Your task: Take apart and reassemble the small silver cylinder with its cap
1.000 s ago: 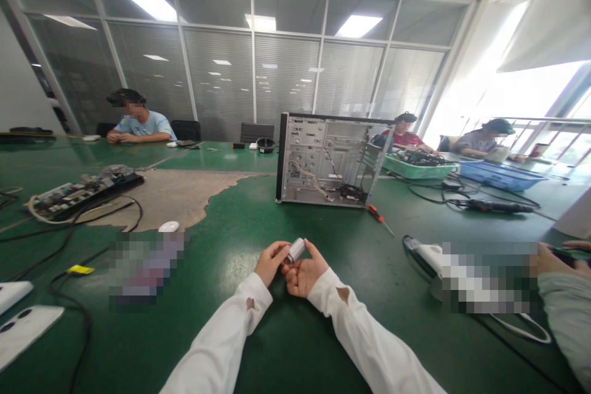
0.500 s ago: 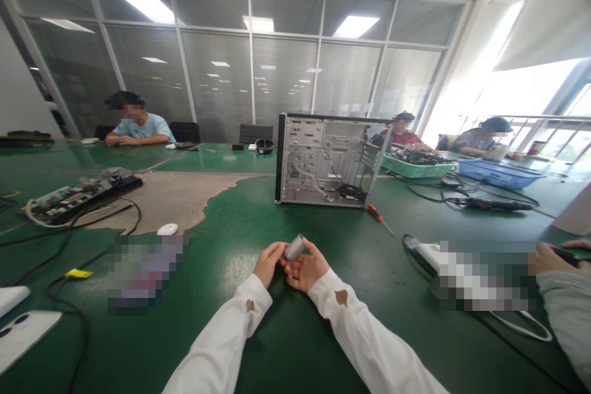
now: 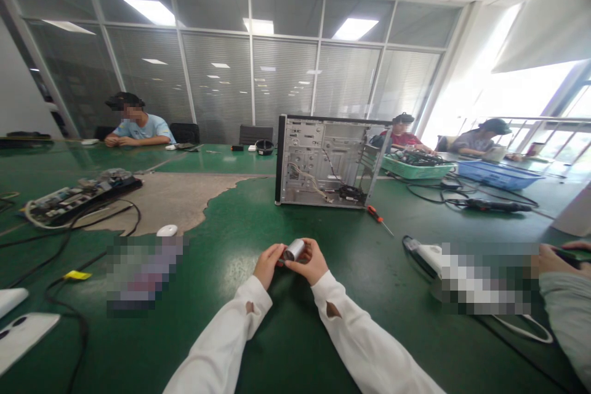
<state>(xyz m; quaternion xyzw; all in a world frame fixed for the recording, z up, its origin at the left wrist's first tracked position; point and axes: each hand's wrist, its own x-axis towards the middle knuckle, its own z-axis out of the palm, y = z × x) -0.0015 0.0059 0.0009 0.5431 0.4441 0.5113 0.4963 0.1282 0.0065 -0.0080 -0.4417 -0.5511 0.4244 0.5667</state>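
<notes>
A small silver cylinder point(image 3: 294, 250) is held between my hands above the green table point(image 3: 258, 221). My right hand point(image 3: 314, 263) grips it from the right, fingers behind and thumb in front. At its left end, my left hand point(image 3: 268, 265) is closed in a pinch with a bit of red at the fingertips; what it holds there is too small to make out. Beyond my hands stands an open computer case point(image 3: 330, 160) on its edge. An orange-handled screwdriver point(image 3: 376, 215) lies by the case's lower right corner.
A circuit assembly point(image 3: 85, 197) with black cables lies left, near a white round object point(image 3: 167, 231). Green point(image 3: 415, 169) and blue point(image 3: 501, 175) baskets stand back right. A co-worker's hand point(image 3: 554, 258) is at the right edge. Other people sit across the table.
My right hand has turned from palm-up to gripping the cylinder, its thumb now in front. The cylinder has tilted flatter. My left hand has hardly moved.
</notes>
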